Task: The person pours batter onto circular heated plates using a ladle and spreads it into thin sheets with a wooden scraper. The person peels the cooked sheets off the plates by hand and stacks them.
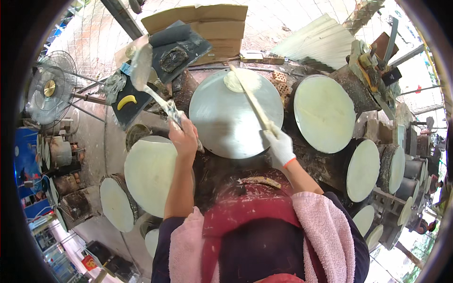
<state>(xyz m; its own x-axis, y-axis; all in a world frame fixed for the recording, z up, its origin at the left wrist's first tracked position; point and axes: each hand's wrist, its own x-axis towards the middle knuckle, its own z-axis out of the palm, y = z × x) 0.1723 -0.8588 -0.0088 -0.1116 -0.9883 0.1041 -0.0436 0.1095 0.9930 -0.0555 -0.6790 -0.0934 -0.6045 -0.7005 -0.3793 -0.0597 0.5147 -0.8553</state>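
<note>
My left hand (183, 136), bare, is closed round the wrapped handle of a large ladle (142, 65) that is coated with pale batter and held up left of the middle griddle. My right hand (279, 143), in a white knit glove with an orange cuff, grips a long pale spreading stick (253, 99). The stick's far end lies over a small pool of pale batter (235, 83) near the far edge of the round metal griddle (226, 120). The rest of that griddle is bare and shiny.
Round griddles covered with pale batter stand at the left (152, 173) and right (324, 113), with several more beyond. A banana (126, 102) lies on a dark board at the left. A standing fan (49, 88) is far left. Cardboard (219, 32) and hollow bricks (282, 88) lie behind the middle griddle.
</note>
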